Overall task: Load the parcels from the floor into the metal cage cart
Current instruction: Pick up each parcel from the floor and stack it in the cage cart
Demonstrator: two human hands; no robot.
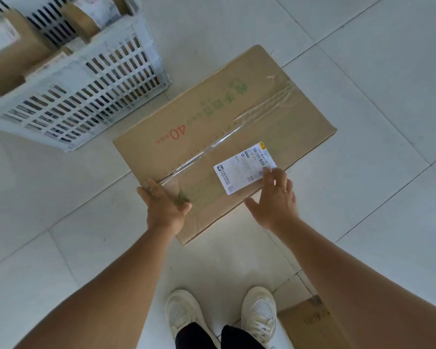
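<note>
Pale floor tiles [363, 59] with thin dark grout lines fill the view, and wide bare stretches lie to the right of and beyond the large cardboard parcel [224, 127] that rests flat on them in the middle. This parcel lies diagonally, its far corner pointing up and right, its near corner pointing toward the person's white shoes [222, 316]. Clear tape runs along its centre seam, and a white shipping label [246, 168] sits near its right edge.

The left hand [164, 205] lies on the parcel's near-left edge, fingers curled over that edge and thumb laid across the top face. The right hand [275, 197] is spread with fingers straight, fingertips touching the label's near-right corner and the thumb splayed out above the parcel's near-right edge; whether the palm touches the cardboard I cannot tell.

At far left stands a white slotted plastic crate [86, 96] holding brown boxes; its near-right corner stands just beside the parcel's far-left edge, with only a narrow strip of floor between them. Another cardboard box [310, 323] lies at the bottom of the view, touching or just beside the right shoe. Between the shoes and the parcel's near corner lies a patch of bare tile.
</note>
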